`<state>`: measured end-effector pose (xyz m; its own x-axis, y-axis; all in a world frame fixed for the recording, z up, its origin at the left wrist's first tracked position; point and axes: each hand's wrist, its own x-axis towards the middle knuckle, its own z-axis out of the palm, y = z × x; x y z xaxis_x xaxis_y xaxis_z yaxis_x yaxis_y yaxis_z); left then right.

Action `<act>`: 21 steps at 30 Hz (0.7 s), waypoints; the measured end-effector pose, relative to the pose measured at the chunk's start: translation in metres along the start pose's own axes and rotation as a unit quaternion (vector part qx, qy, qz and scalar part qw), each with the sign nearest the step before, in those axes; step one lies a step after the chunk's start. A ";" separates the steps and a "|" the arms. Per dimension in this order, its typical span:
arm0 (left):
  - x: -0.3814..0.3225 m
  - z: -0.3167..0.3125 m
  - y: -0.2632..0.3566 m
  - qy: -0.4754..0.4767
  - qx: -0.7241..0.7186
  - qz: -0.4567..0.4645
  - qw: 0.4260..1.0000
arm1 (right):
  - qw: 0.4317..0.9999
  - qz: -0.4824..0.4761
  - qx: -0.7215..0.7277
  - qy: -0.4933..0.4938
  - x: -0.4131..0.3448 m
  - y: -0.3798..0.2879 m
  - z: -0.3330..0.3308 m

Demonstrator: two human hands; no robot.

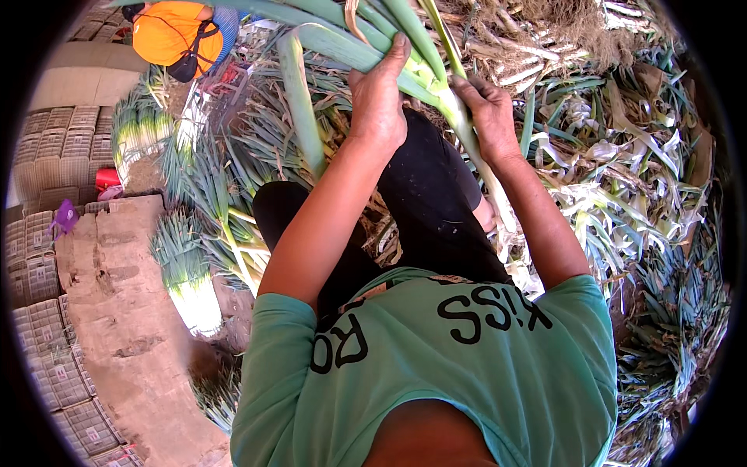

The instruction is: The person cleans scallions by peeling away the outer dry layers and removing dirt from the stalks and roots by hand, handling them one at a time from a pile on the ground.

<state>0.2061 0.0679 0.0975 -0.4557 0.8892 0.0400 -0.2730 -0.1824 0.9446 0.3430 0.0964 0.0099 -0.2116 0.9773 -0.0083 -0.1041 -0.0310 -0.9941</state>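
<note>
A large leek (461,119) with green leaves and a white shank lies slantwise across my hands near the top centre. My left hand (378,96) grips its leaves just above the point where they fan out. On the other side of the stalk, my right hand (487,114) pinches a narrow outer leaf (446,41) between thumb and fingers. The leek's pale lower end reaches down beside my right forearm. A bent green leaf (303,105) hangs left of my left hand. Under my forearms are my knees in black trousers.
Leeks with roots (543,41) lie piled at the top right, above a heap of stripped leaves (618,169). Leek bundles (192,292) stand to the left, beside a brown strip of ground (117,292) and stacked plastic crates (58,362). Another person in orange (175,35) is at the upper left.
</note>
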 end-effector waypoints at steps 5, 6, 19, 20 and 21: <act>0.016 -0.040 0.052 0.056 0.013 0.060 0.997 | 0.921 0.007 -0.371 0.122 0.015 0.128 -0.131; 0.018 -0.048 0.065 0.094 0.010 0.058 0.994 | 0.853 -0.013 -0.504 0.133 0.010 0.151 -0.183; 0.010 -0.033 0.031 0.003 -0.054 0.025 0.998 | 0.989 0.059 0.000 -0.137 -0.008 -0.028 -0.015; 0.007 -0.036 0.030 -0.085 -0.038 -0.002 0.996 | 0.982 0.116 0.072 -0.129 -0.006 -0.036 -0.021; 0.002 -0.041 0.028 -0.166 -0.019 -0.032 0.985 | 0.963 0.138 0.146 -0.178 -0.002 -0.037 -0.026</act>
<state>0.1627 0.0477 0.1104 -0.1367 0.9865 0.0904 -0.3276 -0.1311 0.9357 0.3727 0.1009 0.0434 -0.5851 0.7910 -0.1787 -0.2537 -0.3879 -0.8861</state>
